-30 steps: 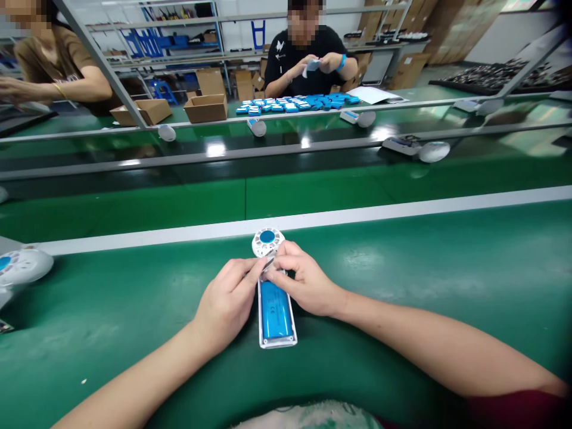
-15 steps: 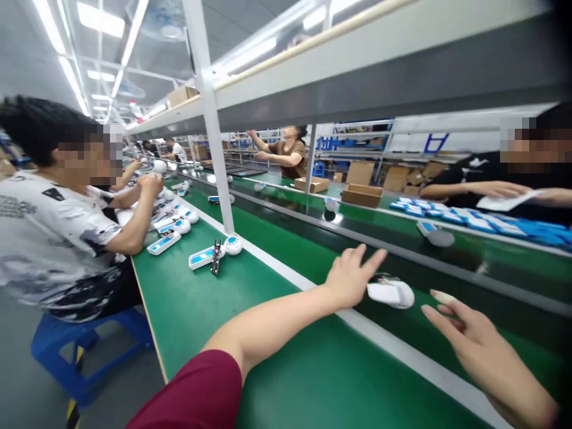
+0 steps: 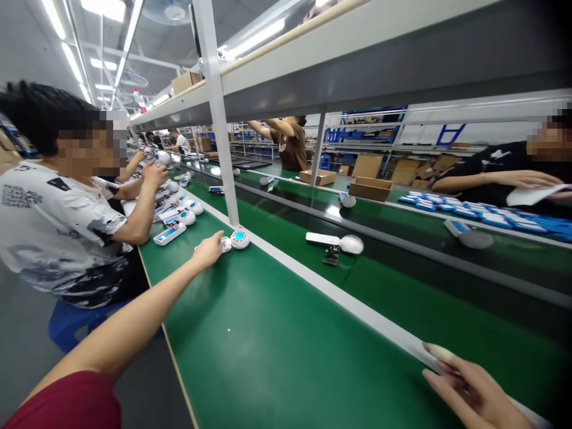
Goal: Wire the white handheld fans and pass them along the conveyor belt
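My left hand (image 3: 209, 250) reaches to the left side of the green bench, its fingers closed around the handle end of a white handheld device (image 3: 240, 237). The device's round head, with a blue centre, shows past my fingertips; my hand hides most of the handle. On the green belt lies another white device (image 3: 353, 244), back up, with a small dark circuit board (image 3: 331, 255) beside its handle. My right hand (image 3: 478, 387) hovers at the lower right by the white rail (image 3: 313, 277), thumb and fingers apart, with nothing in it.
A co-worker (image 3: 58, 226) sits at the left with several white devices (image 3: 179, 214) in front. A metal post (image 3: 223, 137) stands behind my left hand. Across the belt are an open carton (image 3: 370, 188), several blue-and-white pieces (image 3: 473, 208) and another person's hands (image 3: 531, 179).
My left hand has moved from above the belt left to the device on the bench and closed on it. The device on the belt now lies further left. My right hand has lowered slightly.
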The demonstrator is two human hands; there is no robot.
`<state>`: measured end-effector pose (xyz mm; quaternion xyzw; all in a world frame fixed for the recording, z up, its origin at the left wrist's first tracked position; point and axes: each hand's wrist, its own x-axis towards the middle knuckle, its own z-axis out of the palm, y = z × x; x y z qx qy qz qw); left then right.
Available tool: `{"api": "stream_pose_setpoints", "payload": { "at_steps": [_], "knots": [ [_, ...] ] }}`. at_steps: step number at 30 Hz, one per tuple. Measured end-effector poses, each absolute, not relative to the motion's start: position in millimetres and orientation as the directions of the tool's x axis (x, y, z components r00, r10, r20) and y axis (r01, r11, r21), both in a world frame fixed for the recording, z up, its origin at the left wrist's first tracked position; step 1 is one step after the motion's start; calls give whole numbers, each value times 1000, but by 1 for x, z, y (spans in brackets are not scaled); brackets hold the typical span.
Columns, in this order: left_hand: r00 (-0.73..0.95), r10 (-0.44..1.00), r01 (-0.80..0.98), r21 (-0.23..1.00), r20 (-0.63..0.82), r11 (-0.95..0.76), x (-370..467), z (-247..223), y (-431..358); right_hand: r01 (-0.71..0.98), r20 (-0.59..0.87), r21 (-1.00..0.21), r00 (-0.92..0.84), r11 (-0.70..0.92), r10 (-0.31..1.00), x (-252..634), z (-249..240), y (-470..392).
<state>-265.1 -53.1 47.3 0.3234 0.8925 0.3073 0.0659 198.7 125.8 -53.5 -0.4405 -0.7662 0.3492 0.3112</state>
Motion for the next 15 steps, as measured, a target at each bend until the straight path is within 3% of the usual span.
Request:
{"api": "stream_pose_setpoints", "payload": {
  "at_steps": [5,8,11,13,15],
  "knots": [
    [-552,809,380,803,-201,459,-196,63,-35,385,97,-879,-435,282,895,169,-12,83],
    [-296,918,288,892,-265,350,-124,62,-23,271,19,-946,-498,177,867,153,10,56],
    [-26,964,174,949,-264,264,-62,56,-12,277,-46,-953,-533,122,845,149,20,46],
    [161,950,232,946,-269,228,-34,52,-4,328,-36,-930,-535,168,844,155,19,46],
    [270,940,478,877,-208,57,-19,47,5,387,-30,-895,-552,224,834,164,14,48]
  ]
}}
